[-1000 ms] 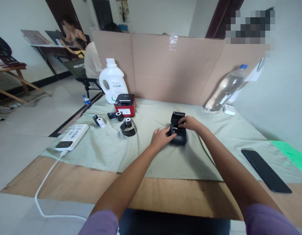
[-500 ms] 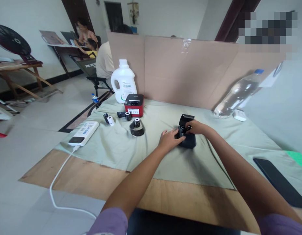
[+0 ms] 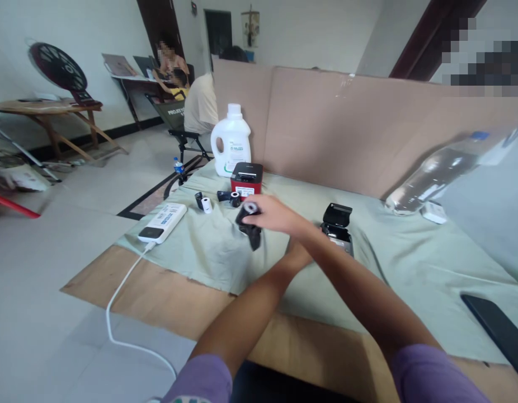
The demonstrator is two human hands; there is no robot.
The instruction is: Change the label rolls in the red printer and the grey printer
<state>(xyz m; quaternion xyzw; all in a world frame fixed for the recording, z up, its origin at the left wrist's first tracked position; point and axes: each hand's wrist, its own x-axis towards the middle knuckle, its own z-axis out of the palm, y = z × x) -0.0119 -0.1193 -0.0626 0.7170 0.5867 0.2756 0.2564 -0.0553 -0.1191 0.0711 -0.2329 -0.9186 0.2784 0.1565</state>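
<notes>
Dark paper roll (image 3: 247,211), core end up, sits gripped in the right hand (image 3: 268,215), well left of the lid-raised black device (image 3: 337,230), which lies nearer the left hand (image 3: 300,253), its fingers hidden, hold untellable.

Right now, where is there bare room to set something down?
On the right, cloth between cable and black slab; farther back, along the cardboard between red box and open black device. Crowded: left, around loose paper rolls and right hand.
</notes>
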